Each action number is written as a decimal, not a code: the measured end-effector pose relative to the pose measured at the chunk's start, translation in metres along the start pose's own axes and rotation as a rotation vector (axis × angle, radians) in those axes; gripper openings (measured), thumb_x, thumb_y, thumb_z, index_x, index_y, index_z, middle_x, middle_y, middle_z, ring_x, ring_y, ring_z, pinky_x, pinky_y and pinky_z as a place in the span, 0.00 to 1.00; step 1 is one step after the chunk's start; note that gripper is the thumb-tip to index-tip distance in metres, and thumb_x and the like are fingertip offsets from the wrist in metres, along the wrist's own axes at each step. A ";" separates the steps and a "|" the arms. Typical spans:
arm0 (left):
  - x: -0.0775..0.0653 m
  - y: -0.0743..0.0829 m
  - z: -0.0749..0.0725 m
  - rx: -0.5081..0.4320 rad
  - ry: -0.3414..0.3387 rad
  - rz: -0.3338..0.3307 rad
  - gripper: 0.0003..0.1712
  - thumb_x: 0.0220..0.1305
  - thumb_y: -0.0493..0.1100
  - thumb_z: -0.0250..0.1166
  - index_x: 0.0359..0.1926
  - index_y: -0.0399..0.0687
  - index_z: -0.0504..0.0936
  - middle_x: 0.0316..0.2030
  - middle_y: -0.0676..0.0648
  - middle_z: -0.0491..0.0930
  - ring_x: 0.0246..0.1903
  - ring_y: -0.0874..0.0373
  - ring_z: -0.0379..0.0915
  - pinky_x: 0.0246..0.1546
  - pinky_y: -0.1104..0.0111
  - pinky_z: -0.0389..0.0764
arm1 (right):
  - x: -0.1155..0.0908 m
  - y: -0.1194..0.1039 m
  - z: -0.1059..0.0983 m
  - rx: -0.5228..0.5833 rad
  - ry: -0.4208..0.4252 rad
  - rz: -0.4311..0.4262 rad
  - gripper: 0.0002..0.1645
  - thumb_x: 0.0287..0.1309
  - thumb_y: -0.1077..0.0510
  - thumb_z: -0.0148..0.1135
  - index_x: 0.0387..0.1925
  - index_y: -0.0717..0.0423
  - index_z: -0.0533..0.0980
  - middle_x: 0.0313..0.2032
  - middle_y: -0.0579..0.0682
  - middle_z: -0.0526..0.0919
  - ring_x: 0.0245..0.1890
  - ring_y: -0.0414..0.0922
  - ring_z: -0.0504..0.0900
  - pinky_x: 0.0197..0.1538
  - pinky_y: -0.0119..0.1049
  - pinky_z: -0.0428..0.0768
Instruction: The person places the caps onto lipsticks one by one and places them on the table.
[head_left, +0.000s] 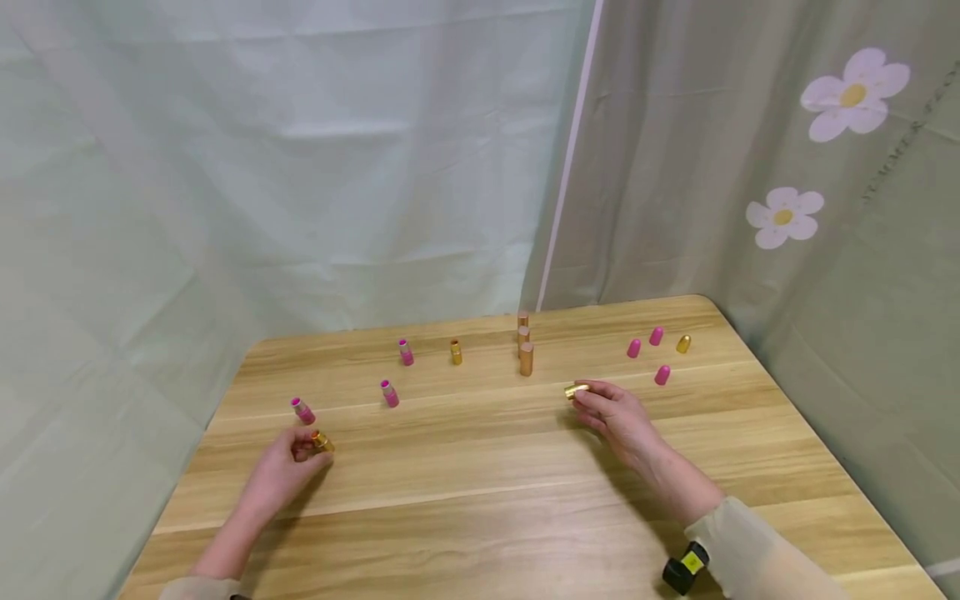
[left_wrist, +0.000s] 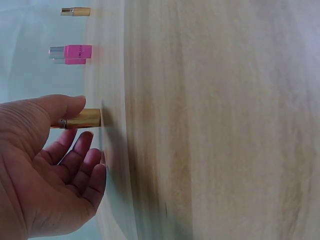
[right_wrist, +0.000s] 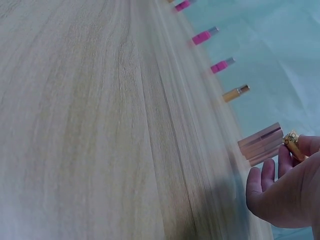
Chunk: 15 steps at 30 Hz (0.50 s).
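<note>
At the left of the table, my left hand [head_left: 277, 475] pinches a gold lipstick tube [head_left: 323, 442] between thumb and fingers. Its base is down at the tabletop in the left wrist view, where the thumb covers part of the tube [left_wrist: 86, 118]. A pink lipstick tube [head_left: 303, 411] stands just beyond that hand. Right of centre, my right hand [head_left: 615, 418] holds a small gold lipstick cap [head_left: 576, 390] in its fingertips, raised above the wood. The right wrist view shows a pattern on the cap [right_wrist: 291, 139], with the fingers hiding the rest.
Two more pink tubes [head_left: 389, 393] and another gold tube [head_left: 456, 352] stand towards the back. Three copper-coloured cylinders [head_left: 527, 360] form a row near the middle. Pink caps [head_left: 662, 375] and a gold cap [head_left: 683, 344] stand at the right. A curtain [head_left: 420, 167] hangs behind the table [head_left: 480, 517].
</note>
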<state>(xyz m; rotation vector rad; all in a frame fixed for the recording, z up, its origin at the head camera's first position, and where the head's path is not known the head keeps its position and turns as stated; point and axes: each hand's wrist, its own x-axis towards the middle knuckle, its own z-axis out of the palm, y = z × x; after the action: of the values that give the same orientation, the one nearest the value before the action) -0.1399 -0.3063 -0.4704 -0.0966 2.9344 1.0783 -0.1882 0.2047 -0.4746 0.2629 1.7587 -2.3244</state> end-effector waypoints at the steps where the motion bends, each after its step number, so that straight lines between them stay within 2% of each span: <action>1: 0.000 0.000 0.001 0.001 0.001 0.001 0.33 0.66 0.45 0.72 0.61 0.26 0.71 0.48 0.34 0.82 0.47 0.45 0.78 0.45 0.60 0.78 | 0.000 0.000 0.000 0.000 0.001 0.001 0.26 0.70 0.62 0.63 0.65 0.68 0.70 0.43 0.44 0.85 0.54 0.48 0.82 0.62 0.43 0.78; 6: 0.002 0.001 0.002 -0.003 -0.011 0.002 0.33 0.66 0.44 0.72 0.60 0.24 0.70 0.48 0.31 0.81 0.47 0.43 0.79 0.47 0.57 0.79 | 0.000 0.000 0.002 0.005 0.008 0.001 0.25 0.70 0.63 0.62 0.64 0.68 0.71 0.43 0.45 0.85 0.54 0.48 0.82 0.62 0.44 0.78; 15: 0.002 0.001 0.002 0.031 -0.010 0.005 0.27 0.69 0.44 0.69 0.56 0.27 0.73 0.46 0.36 0.81 0.44 0.48 0.76 0.44 0.58 0.77 | -0.001 0.000 0.002 -0.016 -0.004 0.001 0.28 0.71 0.61 0.63 0.66 0.70 0.68 0.44 0.45 0.84 0.55 0.47 0.82 0.64 0.45 0.76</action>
<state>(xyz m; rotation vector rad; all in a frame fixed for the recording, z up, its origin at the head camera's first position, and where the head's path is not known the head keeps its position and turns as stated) -0.1417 -0.3041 -0.4715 -0.0841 2.9431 1.0305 -0.1870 0.2032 -0.4736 0.2562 1.7740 -2.3075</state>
